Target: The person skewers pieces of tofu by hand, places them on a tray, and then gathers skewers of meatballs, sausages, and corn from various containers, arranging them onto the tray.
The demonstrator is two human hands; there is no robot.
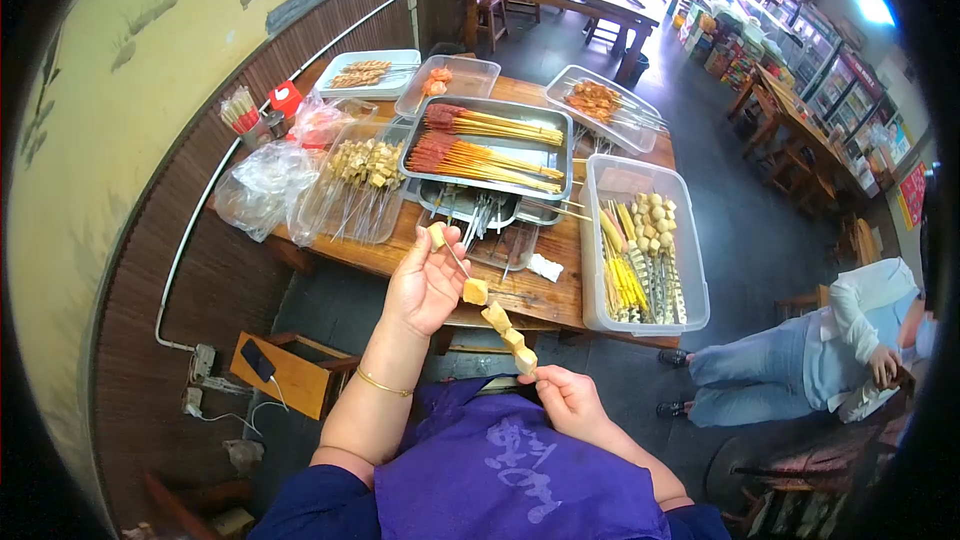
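Observation:
A metal skewer (459, 262) slants between my hands, threaded with several pale yellow, tofu-like cubes (497, 317). My left hand (425, 285), palm up with a bracelet at the wrist, pinches one more cube (437, 236) between thumb and finger at the skewer's upper end. Low in front of the purple apron (450, 470), the fingers of my right hand (572, 400) close on the skewer's lower end, right beside the last cube. Beyond my left hand, a clear tray (370, 225) on the wooden table (555, 295) holds many skewers of similar cubes.
A steel tray (480, 105) of red meat skewers sits mid-table, stacked over other trays. To its right stands a plastic bin (695, 285) of assorted skewers. Plastic bags (265, 190) lie at the left. A phone (258, 360) rests on a stool (300, 380). A person (830, 340) stands at right.

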